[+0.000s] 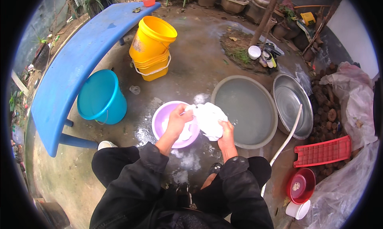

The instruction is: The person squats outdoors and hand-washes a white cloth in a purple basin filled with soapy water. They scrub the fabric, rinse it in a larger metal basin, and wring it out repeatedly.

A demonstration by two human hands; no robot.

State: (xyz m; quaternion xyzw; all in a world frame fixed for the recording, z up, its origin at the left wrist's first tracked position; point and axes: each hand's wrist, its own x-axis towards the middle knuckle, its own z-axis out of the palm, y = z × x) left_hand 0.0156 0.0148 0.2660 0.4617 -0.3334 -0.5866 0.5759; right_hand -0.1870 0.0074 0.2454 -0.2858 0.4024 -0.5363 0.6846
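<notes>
Both my hands hold a white cloth (211, 121) in the air, over the right rim of a small lilac basin (156, 133) and the ground beside it. My left hand (179, 121) pinches the cloth's left end above the basin. My right hand (226, 134) grips its lower right edge. More white cloth (185, 132) lies inside the lilac basin, partly hidden by my left hand and wrist. Just right of my hands stands a wide grey tub (245, 112) of cloudy water. White foam (190, 161) spots the wet ground near the basin.
A turquoise bucket (118, 106) and stacked yellow buckets (149, 58) stand left, beside a long blue bench (68, 58). At right are a metal basin (291, 103), a pale hose (287, 142), a red plastic rack (323, 151), a red basin (301, 185) and plastic sheeting (344, 181).
</notes>
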